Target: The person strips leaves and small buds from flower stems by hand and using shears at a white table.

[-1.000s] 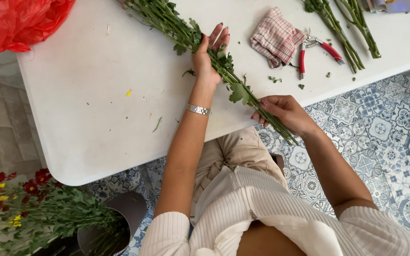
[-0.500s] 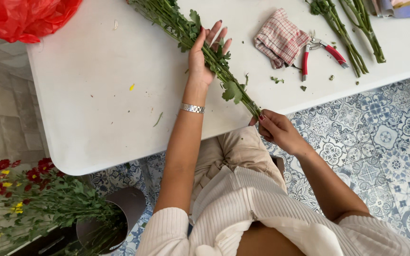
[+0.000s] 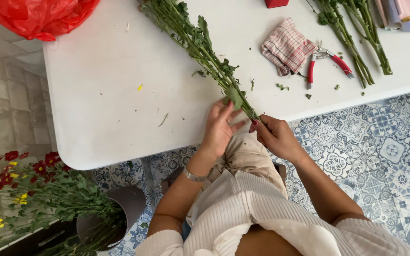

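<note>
A bunch of long green leafy flower stems [image 3: 200,45] lies slanted across the white table [image 3: 105,109], its cut ends reaching the near edge. My right hand [image 3: 274,135] grips those cut ends at the table's edge. My left hand [image 3: 221,125], a silver bracelet on its wrist, rests beside it with the fingers on a leaf low on the stems.
A red-checked cloth [image 3: 285,45] and red-handled pruning shears [image 3: 326,64] lie right of the stems. More green stems [image 3: 357,40] lie at the far right. A red plastic bag [image 3: 41,16] sits at the top left. A bucket [image 3: 119,213] of red and yellow flowers stands on the tiled floor.
My left hand has slid down the stems from the middle of the bunch to the lower end, close to my right hand. The bunch has shifted slightly toward me.
</note>
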